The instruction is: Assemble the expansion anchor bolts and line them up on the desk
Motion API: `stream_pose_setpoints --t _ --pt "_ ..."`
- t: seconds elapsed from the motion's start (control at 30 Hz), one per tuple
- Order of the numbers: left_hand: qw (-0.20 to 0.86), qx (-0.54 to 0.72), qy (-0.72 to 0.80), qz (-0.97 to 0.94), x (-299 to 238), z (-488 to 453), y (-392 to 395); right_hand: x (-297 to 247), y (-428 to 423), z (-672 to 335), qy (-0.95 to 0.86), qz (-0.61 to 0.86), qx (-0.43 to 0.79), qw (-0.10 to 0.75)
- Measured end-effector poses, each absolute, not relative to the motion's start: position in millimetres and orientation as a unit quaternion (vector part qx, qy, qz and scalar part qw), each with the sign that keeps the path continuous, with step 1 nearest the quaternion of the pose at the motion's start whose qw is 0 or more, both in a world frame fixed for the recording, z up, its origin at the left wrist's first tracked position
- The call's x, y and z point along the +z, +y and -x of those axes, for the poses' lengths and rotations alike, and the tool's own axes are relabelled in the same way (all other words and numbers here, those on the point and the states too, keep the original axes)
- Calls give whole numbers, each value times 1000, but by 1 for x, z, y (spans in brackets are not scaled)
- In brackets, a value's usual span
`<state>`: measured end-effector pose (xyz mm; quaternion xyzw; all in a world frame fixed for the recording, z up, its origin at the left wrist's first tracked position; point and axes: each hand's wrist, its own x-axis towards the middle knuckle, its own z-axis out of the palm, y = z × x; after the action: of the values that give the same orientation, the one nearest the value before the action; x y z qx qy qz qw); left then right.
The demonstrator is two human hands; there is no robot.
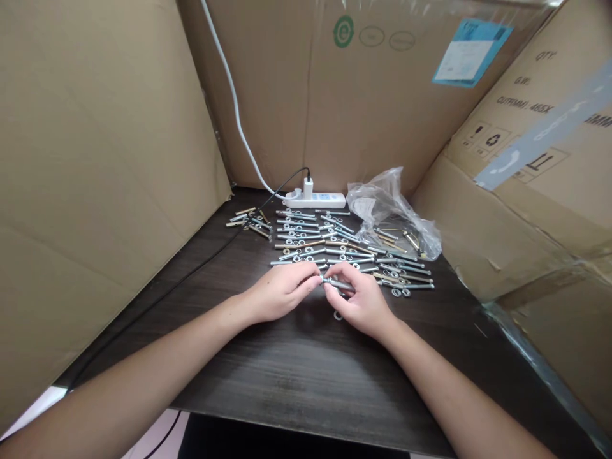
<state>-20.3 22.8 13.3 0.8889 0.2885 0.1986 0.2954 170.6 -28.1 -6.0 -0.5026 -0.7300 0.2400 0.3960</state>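
My left hand [280,293] and my right hand [361,299] meet above the dark wooden table [287,370]. Between them lies a long silver bolt [340,284], gripped in the fingers of my right hand. The fingertips of my left hand pinch the bolt's left end, where a small nut or washer sits. One loose washer [337,315] lies on the table under my right hand. Just beyond the hands, several bolts with washers [329,245] lie in rows.
A clear plastic bag [389,210] with more hardware lies at the back right. A white power strip [315,199] with a plugged charger and cables sits at the back. A small bolt cluster [251,220] lies back left. Cardboard walls [95,159] enclose the table.
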Motion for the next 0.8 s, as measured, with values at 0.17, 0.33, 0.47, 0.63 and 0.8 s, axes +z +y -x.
stream_pose_setpoints --t 0.17,0.33,0.47,0.63,0.8 --pt "288 202 302 -886 13 21 22 -6 -27 -171 -726 505 244 399" --pt "272 225 291 -889 14 21 21 -7 -27 -171 -721 505 250 403" --pt "279 212 315 -882 16 21 19 -7 -27 -172 -723 505 250 400" --pt "303 195 316 -878 18 22 19 -8 -27 -171 -722 503 259 398" --pt "304 199 292 -885 15 22 22 -6 -28 -170 -727 499 251 399"
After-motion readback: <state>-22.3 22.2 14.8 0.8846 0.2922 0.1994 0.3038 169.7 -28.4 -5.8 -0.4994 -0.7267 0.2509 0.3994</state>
